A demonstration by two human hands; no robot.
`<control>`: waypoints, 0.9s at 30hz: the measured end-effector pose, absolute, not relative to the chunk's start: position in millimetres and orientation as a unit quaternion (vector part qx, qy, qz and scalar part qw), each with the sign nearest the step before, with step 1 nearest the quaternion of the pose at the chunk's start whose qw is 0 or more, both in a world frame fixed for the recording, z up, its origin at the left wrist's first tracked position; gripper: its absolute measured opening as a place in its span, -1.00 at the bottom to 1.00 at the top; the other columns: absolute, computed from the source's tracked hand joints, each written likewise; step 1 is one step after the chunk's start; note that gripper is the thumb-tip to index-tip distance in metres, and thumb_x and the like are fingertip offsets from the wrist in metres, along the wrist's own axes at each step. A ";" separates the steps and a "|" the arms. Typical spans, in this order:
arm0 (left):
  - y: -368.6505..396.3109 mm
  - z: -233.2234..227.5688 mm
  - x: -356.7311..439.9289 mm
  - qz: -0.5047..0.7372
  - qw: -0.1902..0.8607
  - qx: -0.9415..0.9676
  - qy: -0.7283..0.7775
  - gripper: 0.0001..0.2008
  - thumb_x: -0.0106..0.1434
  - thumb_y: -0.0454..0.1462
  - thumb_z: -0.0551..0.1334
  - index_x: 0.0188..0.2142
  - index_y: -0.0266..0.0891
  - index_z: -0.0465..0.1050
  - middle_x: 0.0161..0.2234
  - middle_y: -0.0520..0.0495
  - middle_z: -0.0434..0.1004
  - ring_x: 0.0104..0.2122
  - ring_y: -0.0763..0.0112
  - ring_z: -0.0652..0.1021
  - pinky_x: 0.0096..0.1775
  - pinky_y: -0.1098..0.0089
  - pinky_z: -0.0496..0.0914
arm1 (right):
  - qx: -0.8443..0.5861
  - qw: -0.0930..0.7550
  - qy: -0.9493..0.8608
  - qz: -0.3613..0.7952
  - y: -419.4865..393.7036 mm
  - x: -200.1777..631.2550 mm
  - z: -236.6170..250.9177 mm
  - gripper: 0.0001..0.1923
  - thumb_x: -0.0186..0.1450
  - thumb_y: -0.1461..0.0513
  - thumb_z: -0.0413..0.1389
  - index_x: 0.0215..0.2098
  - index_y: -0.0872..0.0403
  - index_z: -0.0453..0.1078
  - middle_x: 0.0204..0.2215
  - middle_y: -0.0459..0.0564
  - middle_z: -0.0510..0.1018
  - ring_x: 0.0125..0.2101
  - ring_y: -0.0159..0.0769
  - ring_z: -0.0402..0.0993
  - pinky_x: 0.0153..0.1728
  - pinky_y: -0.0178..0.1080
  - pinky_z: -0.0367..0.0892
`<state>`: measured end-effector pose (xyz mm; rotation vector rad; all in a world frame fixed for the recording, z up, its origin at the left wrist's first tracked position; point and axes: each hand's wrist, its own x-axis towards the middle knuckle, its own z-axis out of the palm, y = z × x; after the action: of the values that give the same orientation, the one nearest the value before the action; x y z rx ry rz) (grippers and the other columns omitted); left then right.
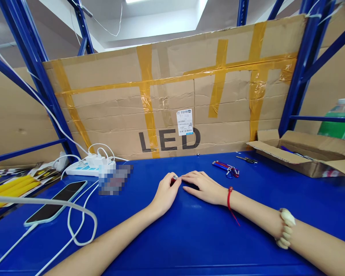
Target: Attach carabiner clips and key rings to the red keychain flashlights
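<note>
Nearest us, both forearms lie on the blue worktop [189, 237]. Our left hand [164, 193] pinches a small red cylinder [173, 178] in closed fingers; our right hand [204, 186] rests flat, fingers loose, tips touching it. We judge work barely begun. Beyond: red-blue keychain tools [225, 168], open carton [304, 153] untouched.

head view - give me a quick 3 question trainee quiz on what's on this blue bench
1. True or false: the left hand holds a small red item.
2. Where does the phone lie? A) far left, on a cable B) inside the open box C) under the right hand
3. What word is printed on the cardboard sheet?

Key:
1. True; the right hand lies flat beside it, its fingertips close to the item.
2. A
3. LED
</note>
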<state>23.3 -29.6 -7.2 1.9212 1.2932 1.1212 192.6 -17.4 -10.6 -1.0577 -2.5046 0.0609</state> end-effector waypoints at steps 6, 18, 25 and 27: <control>-27.8 -8.1 22.4 0.419 0.279 0.718 0.481 -0.77 0.19 -0.22 0.03 -0.56 -0.21 0.06 -0.54 0.10 0.15 -0.44 0.45 0.27 -0.37 0.43 0.12 | -0.374 0.225 -0.899 -0.037 -15.6 193.8 -7.1 -0.74 0.31 0.23 -0.03 -0.08 0.03 0.40 -0.15 -0.01 0.50 -0.10 -0.24 0.32 -0.11 -0.13 0.13; -33.3 -2.8 24.2 0.409 0.298 0.716 0.480 -0.76 0.19 -0.18 0.02 -0.55 -0.21 0.11 -0.58 0.13 0.15 -0.52 0.49 0.23 -0.43 0.45 0.12 | -0.392 0.227 -0.889 -0.068 -13.2 197.1 -7.3 -0.83 0.27 0.21 0.05 -0.28 -0.01 0.49 -0.23 -0.04 0.51 -0.20 -0.25 0.34 -0.25 -0.17 0.16; -36.0 0.1 23.1 0.424 0.291 0.722 0.464 -0.77 0.22 -0.19 0.00 -0.53 -0.20 0.17 -0.58 0.12 0.22 -0.52 0.49 0.27 -0.42 0.48 0.17 | -0.394 0.226 -0.887 -0.085 -11.0 196.0 -6.1 -0.84 0.26 0.20 0.06 -0.36 0.03 0.48 -0.28 -0.03 0.51 -0.23 -0.25 0.33 -0.28 -0.18 0.14; -34.9 -0.6 22.3 0.420 0.292 0.730 0.454 -0.80 0.23 -0.20 0.00 -0.49 -0.20 0.23 -0.56 0.12 0.25 -0.51 0.49 0.29 -0.41 0.48 0.17 | -0.394 0.226 -0.887 -0.082 -12.6 194.8 -5.3 -0.84 0.26 0.20 0.06 -0.38 0.03 0.48 -0.30 -0.04 0.51 -0.24 -0.26 0.33 -0.28 -0.18 0.14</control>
<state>22.3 -34.9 -0.6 1.9449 1.2095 1.1199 194.8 -12.6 -5.3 -1.0868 -2.4449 -0.2250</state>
